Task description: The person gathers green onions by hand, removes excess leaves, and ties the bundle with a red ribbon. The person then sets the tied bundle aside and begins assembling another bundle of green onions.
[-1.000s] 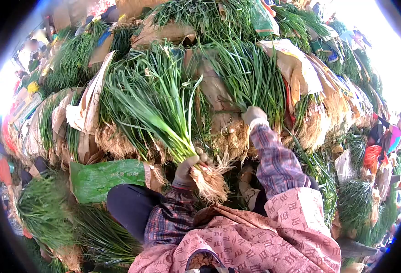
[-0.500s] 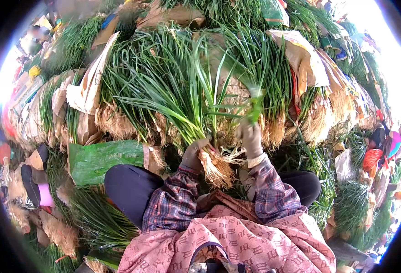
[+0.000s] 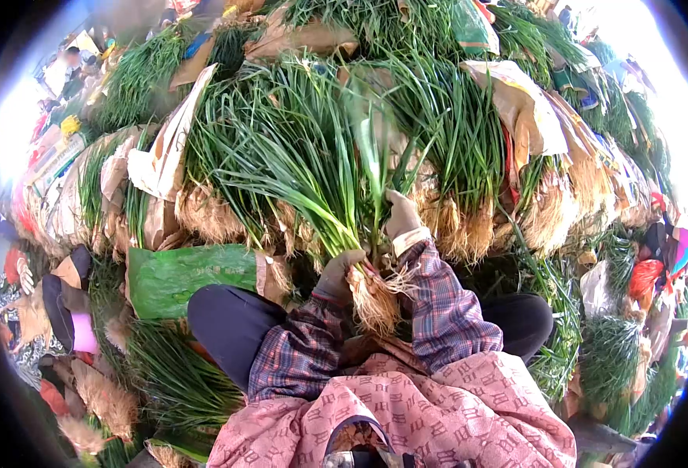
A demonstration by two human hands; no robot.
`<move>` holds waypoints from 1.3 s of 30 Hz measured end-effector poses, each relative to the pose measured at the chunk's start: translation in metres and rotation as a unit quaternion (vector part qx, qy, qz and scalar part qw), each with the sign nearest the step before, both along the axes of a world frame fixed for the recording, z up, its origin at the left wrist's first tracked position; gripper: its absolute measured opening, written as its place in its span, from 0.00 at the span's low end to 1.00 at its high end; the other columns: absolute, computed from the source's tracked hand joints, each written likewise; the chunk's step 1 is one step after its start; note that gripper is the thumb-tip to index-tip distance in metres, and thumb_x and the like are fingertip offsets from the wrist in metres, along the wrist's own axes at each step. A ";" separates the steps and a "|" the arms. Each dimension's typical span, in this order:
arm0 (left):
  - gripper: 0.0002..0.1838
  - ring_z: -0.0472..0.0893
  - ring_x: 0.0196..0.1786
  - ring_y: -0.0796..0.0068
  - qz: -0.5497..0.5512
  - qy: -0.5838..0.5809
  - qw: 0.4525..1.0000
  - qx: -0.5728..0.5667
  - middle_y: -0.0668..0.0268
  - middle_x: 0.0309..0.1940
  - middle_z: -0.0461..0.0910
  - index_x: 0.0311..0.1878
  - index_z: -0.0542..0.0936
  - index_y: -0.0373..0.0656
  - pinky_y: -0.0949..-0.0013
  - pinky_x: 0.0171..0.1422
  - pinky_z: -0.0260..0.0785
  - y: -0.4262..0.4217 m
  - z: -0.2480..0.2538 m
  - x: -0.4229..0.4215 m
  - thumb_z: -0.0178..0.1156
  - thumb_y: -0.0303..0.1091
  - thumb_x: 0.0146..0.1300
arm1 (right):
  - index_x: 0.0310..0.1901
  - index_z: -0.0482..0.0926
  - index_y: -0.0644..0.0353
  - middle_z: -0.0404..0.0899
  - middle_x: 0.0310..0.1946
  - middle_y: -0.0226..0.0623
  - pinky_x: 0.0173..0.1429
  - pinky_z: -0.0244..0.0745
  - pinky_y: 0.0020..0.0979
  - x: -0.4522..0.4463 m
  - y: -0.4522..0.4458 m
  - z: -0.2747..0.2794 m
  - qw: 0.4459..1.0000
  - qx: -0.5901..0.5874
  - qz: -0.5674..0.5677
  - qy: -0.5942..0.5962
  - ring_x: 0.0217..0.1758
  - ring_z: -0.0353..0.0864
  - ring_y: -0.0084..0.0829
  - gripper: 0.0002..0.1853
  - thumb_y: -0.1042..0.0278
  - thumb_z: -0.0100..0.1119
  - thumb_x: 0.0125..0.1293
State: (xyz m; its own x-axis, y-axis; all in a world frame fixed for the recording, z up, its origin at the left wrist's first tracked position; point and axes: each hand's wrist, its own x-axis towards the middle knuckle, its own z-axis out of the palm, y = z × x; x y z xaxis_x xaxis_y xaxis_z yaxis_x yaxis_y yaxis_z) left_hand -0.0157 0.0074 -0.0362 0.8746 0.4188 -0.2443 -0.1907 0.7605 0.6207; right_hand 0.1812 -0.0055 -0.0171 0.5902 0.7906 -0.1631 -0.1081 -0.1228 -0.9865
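My gloved left hand (image 3: 337, 278) is closed round the white stems of a bunch of green onions (image 3: 328, 210). Its pale roots hang down to the right of the fingers, and its long leaves fan up and to the left. My gloved right hand (image 3: 401, 216) is just above and to the right of the roots, its fingers bent at the leaves on the bunch's right side. What these fingers grip is too hidden to make out. Beyond both hands lies a row of green onions (image 3: 453, 132) with roots facing me.
A green sack (image 3: 192, 281) lies left of my knee. Brown and white paper wraps (image 3: 519, 109) cover bundles behind. More onions (image 3: 176, 374) lie at lower left, others (image 3: 609, 351) at right. A red plastic bag (image 3: 644, 277) is at far right. A person (image 3: 73, 62) is at far upper left.
My right hand has come from the far row back toward me, beside the held bunch. The left hand keeps hold of the bunch, whose leaves now stand more upright.
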 end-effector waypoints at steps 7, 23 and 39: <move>0.21 0.81 0.35 0.67 -0.026 0.095 0.993 0.067 0.56 0.34 0.80 0.35 0.78 0.30 0.68 0.41 0.76 -0.002 0.026 -0.001 0.51 0.45 0.64 | 0.51 0.75 0.58 0.77 0.30 0.28 0.20 0.62 0.21 0.005 0.008 0.025 0.989 -0.080 0.000 -0.123 0.20 0.65 0.16 0.15 0.60 0.41 0.75; 0.11 0.75 0.18 0.77 0.089 0.197 0.949 0.228 0.67 0.20 0.77 0.38 0.81 0.34 0.76 0.20 0.66 -0.010 0.010 0.015 0.58 0.33 0.59 | 0.39 0.72 0.61 0.73 0.23 0.30 0.17 0.64 0.25 -0.012 0.002 0.028 0.917 -0.295 0.269 -0.019 0.17 0.67 0.20 0.11 0.61 0.54 0.68; 0.13 0.80 0.30 0.69 0.115 0.084 0.981 0.129 0.56 0.31 0.80 0.39 0.77 0.31 0.68 0.36 0.78 0.013 0.042 0.007 0.59 0.32 0.55 | 0.38 0.79 0.58 0.77 0.25 0.30 0.22 0.71 0.21 0.095 -0.115 0.120 0.857 -0.206 -0.068 -0.467 0.20 0.71 0.20 0.08 0.65 0.53 0.67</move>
State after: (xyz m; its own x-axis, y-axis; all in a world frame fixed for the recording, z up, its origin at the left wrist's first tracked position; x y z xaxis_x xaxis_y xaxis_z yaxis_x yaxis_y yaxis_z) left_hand -0.0088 0.0204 0.0056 0.7063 0.6675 -0.2356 -0.2181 0.5218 0.8247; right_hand 0.2760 -0.1207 0.1028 0.6978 0.6926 0.1825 0.6641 -0.5303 -0.5270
